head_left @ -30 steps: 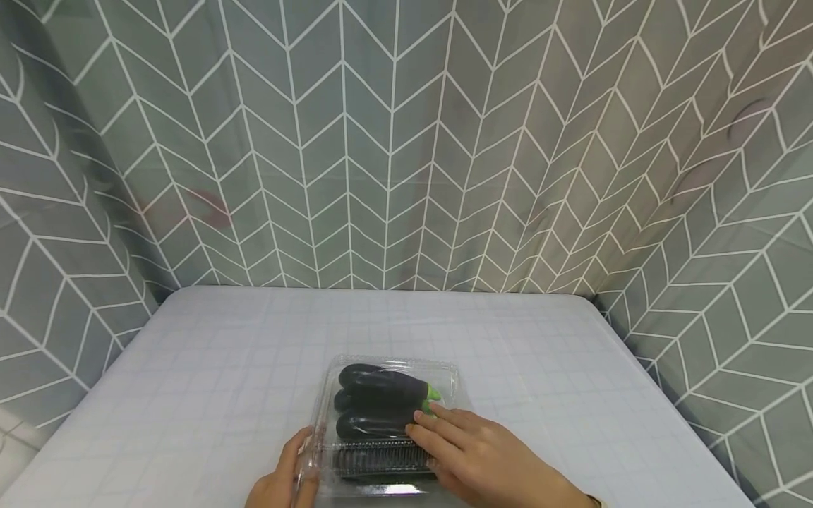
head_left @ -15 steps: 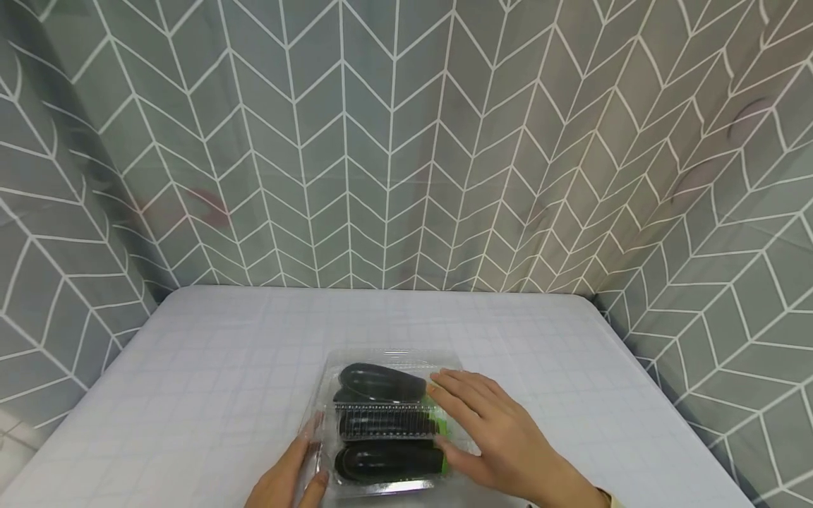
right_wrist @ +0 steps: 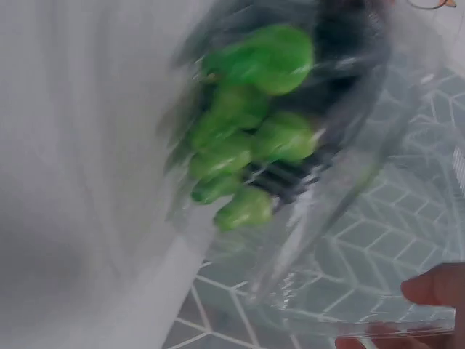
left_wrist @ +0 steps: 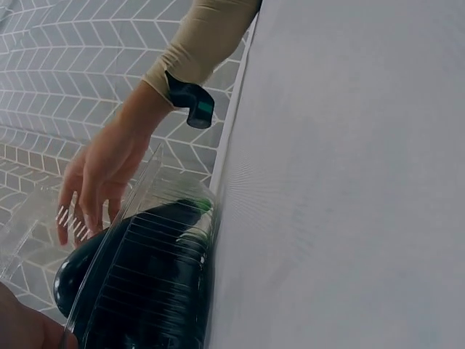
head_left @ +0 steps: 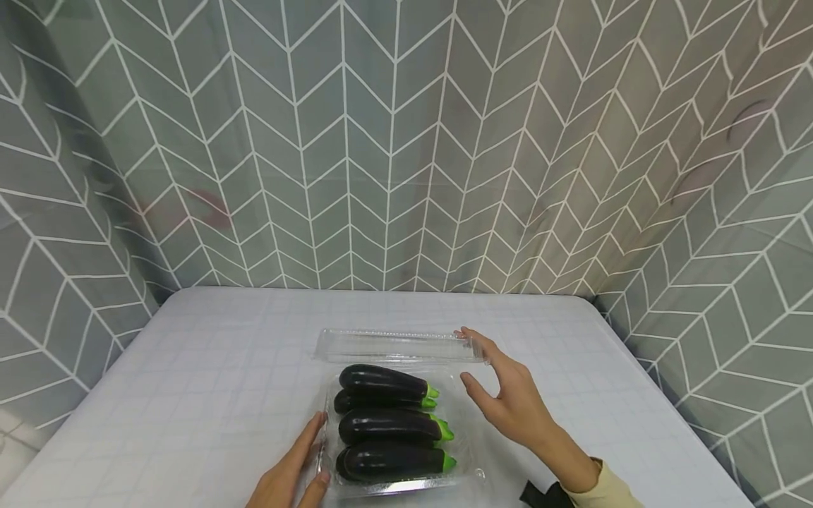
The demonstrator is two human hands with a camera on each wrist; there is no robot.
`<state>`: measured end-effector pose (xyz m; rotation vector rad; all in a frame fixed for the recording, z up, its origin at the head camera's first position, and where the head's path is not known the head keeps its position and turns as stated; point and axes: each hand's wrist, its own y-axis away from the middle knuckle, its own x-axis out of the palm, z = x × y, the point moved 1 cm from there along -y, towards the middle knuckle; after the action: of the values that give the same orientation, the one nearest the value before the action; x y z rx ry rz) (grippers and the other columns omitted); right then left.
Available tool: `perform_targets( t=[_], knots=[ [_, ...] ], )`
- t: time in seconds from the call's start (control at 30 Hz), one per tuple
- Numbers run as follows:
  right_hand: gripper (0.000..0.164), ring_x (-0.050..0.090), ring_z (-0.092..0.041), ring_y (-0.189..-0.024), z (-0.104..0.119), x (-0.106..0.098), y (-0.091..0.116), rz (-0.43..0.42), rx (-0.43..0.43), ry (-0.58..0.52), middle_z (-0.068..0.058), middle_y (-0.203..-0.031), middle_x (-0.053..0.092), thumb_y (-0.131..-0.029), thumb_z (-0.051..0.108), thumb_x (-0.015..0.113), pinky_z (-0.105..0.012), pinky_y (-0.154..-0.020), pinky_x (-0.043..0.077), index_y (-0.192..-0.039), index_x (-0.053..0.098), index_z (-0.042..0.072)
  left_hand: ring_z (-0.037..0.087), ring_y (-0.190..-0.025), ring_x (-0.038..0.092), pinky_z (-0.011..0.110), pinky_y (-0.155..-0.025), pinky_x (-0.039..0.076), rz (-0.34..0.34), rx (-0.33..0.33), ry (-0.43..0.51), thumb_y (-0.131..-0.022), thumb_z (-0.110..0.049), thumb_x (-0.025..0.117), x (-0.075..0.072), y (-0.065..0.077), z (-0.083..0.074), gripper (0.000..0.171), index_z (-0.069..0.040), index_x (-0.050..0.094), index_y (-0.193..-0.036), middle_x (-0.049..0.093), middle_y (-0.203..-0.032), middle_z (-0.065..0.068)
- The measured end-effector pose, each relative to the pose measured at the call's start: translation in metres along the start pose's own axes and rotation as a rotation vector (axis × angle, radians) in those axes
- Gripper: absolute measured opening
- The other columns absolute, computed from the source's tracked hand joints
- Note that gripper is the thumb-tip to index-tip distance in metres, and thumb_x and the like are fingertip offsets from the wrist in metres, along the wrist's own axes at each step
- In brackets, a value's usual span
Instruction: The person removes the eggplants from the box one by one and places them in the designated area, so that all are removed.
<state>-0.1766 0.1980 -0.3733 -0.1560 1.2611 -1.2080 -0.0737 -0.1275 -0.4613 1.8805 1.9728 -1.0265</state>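
Observation:
Several dark eggplants (head_left: 387,425) with green stem caps lie side by side in a clear plastic clamshell box (head_left: 471,451). Its see-through lid (head_left: 394,346) stands raised along the far side. My left hand (head_left: 286,469) rests against the box's left wall, fingers and thumb extended along it. My right hand (head_left: 517,398) is at the lid's right end, fingertips touching it and the thumb spread apart. In the right wrist view, the lid edge passes by my fingertips (right_wrist: 378,333), and the green stems (right_wrist: 283,58) look blurred. The left wrist view shows the box's ribbed side over the eggplants (left_wrist: 145,283).
A white checked cloth covers the table (head_left: 222,367). Grey curtains (head_left: 368,141) with white zigzag lines hang behind and at both sides. A black strap (head_left: 546,496) shows by the right sleeve (head_left: 603,487).
The lid has swung up and away from over the eggplants to the far side. My right hand has moved away from me with it; the left hand stays at the box's left wall.

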Motion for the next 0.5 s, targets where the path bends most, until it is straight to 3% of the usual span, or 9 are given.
perform_targets(
  t=[0.17,0.5],
  knots=[
    [0.071,0.066,-0.032,-0.119,-0.017,0.008,-0.004,0.006,0.006,-0.009,-0.014,-0.139,0.063,-0.089,-0.008,0.072,-0.05,-0.091,0.057,-0.154,0.044,0.0,0.029,-0.113,0.07,0.049,-0.093,0.057,0.019,0.003,0.055,-0.093,-0.007,0.073,-0.002,-0.001,0.0,0.072,-0.002,0.041,-0.158,0.051,-0.154,0.011],
    [0.084,0.062,-0.036,-0.125,-0.044,0.027,-0.006,0.133,0.137,-0.159,-0.019,-0.155,0.049,-0.09,-0.011,0.072,-0.051,-0.091,0.057,-0.161,0.03,0.003,0.037,-0.114,0.069,0.045,-0.091,0.058,0.038,0.0,0.134,-0.095,-0.006,0.071,-0.002,-0.001,0.0,0.07,-0.001,0.04,-0.158,0.049,-0.155,0.016]
  ],
)
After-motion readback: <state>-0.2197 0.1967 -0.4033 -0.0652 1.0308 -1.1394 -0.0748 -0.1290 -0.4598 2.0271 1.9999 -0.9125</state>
